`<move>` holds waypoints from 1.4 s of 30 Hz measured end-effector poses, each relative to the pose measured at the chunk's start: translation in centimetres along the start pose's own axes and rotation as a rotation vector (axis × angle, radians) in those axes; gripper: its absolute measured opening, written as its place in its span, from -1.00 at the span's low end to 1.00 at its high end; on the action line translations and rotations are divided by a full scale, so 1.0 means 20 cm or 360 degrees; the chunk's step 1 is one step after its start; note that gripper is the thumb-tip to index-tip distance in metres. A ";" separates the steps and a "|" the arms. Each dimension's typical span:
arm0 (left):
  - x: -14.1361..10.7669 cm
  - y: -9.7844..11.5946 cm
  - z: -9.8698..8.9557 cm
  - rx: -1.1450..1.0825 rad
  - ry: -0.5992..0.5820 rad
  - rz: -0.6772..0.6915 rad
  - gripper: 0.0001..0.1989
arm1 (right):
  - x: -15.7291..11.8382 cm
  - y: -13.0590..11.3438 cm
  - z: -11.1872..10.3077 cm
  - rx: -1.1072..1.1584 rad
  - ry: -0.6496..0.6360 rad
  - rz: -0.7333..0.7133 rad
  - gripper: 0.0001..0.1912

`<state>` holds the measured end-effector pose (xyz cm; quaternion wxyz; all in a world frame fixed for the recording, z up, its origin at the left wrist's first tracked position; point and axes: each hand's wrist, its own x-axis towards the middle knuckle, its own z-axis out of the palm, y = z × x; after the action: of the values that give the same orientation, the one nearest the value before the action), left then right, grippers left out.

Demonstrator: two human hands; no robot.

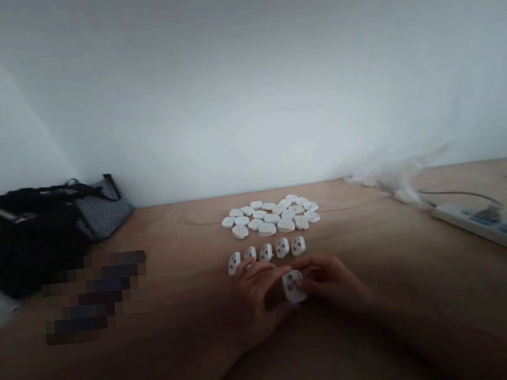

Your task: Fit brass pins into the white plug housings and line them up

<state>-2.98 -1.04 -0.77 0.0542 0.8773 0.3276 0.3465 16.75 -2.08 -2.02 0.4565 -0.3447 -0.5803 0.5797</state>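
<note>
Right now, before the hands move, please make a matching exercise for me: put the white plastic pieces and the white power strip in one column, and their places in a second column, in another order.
Things:
1. White plastic three-hole piece
2. Row of five white plastic pieces
3. Loose heap of white plastic pieces
4. White power strip

Places:
A. Far right of the wooden table
B. Between the left hand and the right hand
C. Mid-table, farthest from the hands
D. In a line just beyond the hands

Pairs: 1-B, 2-D, 3-C, 4-A
</note>
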 end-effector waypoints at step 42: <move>-0.09 -0.09 -0.19 0.0084 -0.0824 -0.0115 -0.48 | -0.02 -0.02 -0.22 -0.1661 0.0113 -0.0792 -0.61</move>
<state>-7.40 -1.17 0.55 0.1258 0.9256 0.3428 0.0996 20.93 -0.89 -1.99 0.3678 -0.3967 -0.8372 0.0801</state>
